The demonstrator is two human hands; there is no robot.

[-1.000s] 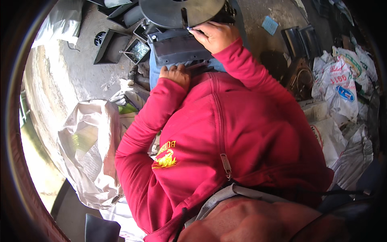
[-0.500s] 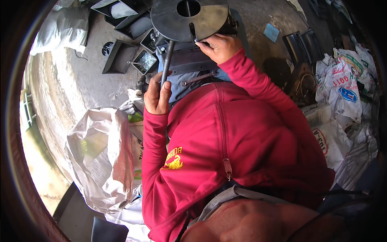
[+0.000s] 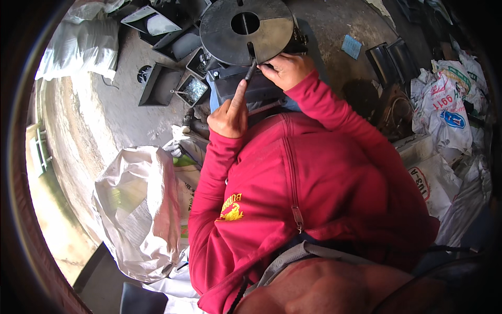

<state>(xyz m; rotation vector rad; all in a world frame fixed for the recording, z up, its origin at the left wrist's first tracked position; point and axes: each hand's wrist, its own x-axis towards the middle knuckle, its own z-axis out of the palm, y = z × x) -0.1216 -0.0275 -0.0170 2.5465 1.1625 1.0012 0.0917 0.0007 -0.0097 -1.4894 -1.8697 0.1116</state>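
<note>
A round dark metal disc (image 3: 246, 29) with a centre hole and slots lies over a grey metal part (image 3: 230, 83) in front of my knees. My left hand (image 3: 229, 112) grips a thin dark rod-like tool (image 3: 250, 65), index finger stretched along it, and the tool's tip touches the disc's lower rim near a slot. My right hand (image 3: 286, 69) sits at the same rim, just right of the tool tip, with its fingers curled on the disc's edge. Red sleeves cover both arms.
Several open dark metal trays (image 3: 162, 83), one with small parts (image 3: 194, 90), lie left of the disc on the concrete floor. A crumpled white sack (image 3: 136, 209) is at my left, and printed sacks (image 3: 444, 104) are piled on the right. A small blue square (image 3: 351, 46) lies beyond.
My left hand has lifted from my lap, now holding the dark tool, and brought its tip up to the disc's rim. My right hand has stayed at the disc's edge.
</note>
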